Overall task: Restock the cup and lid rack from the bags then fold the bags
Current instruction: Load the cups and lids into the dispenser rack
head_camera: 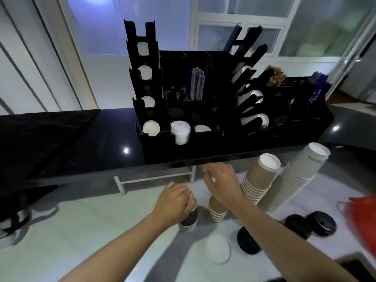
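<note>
Nearest the viewer, white lids [218,249] and black lids [248,242] lie on the floor, and the left hand [175,203] holds the top of a short stack of dark cups [188,220], its grip curled round the rim. Just beyond, the right hand [220,180] hovers with loosely curled fingers over a brown cup stack [216,211], holding nothing I can make out. Farther back, the black rack [203,143] sits on the dark table [91,147]; lifting the dark stack straight and feeding it squarely into 1 slot should avoid spilling cups.
</note>
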`<state>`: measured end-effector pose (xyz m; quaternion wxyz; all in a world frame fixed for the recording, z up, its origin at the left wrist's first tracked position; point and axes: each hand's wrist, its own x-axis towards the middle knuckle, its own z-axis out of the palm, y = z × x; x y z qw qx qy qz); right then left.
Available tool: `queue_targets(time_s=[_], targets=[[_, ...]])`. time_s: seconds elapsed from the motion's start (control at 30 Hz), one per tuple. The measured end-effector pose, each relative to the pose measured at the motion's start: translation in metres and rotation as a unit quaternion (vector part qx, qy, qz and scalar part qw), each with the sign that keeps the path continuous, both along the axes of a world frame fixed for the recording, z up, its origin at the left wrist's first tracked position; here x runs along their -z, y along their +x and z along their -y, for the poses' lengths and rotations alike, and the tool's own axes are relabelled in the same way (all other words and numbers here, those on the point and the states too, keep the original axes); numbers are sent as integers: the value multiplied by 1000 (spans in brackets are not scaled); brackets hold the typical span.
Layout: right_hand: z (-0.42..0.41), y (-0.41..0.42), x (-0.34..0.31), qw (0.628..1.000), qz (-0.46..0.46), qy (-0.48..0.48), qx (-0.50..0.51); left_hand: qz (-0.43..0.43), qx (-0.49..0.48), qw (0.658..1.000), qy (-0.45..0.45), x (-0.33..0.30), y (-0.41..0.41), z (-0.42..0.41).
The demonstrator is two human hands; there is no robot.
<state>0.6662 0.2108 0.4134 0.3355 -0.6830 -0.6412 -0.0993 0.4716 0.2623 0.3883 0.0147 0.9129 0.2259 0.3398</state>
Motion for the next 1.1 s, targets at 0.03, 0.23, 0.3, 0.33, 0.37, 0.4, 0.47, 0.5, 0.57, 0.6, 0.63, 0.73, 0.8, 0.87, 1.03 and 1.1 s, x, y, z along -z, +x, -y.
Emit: queue_targets(time_s=[0.03,0.23,0.3,0.33,0.37,0.4,0.47,0.5,0.57,0.6,0.63,0.73,0.8,0.87,1.03,1.1], targets=[[15,-2,11,1000,-6,0,-2,-12,6,1000,-6,8,-3,8],[97,-10,86,998,-23,-51,-34,-91,31,993,-61,55,-20,54],[115,-9,116,993,-26,-112,-36,-129,40,986,-96,71,-25,69],[121,-8,130,983,-37,-175,-34,-152,40,981,-118,79,-27,76],[126,-6,144,965,-43,-256,-28,-176,34,974,-137,87,-29,82],[131,-4,157,941,-35,-337,-24,-201,24,966,-159,93,-30,86],[137,1,182,894,-16,-446,-34,-237,-4,950,-203,106,-31,94],[139,3,191,882,-19,-469,-41,-249,-16,943,-219,111,-31,98],[141,2,202,871,-28,-489,-44,-268,-23,935,-232,117,-31,102],[142,0,206,872,-22,-486,-43,-272,-21,933,-234,118,-31,104],[143,-1,209,878,-11,-478,-43,-277,-16,932,-233,118,-30,106],[144,-2,211,887,-4,-459,-49,-282,-17,935,-214,118,-26,107],[145,-1,208,890,-12,-453,-52,-283,-22,937,-206,119,-25,107],[145,-3,199,895,-33,-442,-46,-284,-8,939,-196,115,-23,105],[129,-11,156,920,-68,-380,-62,-218,6,957,-193,84,-20,82],[119,-14,130,939,-79,-329,-70,-169,15,972,-162,63,-18,70]])
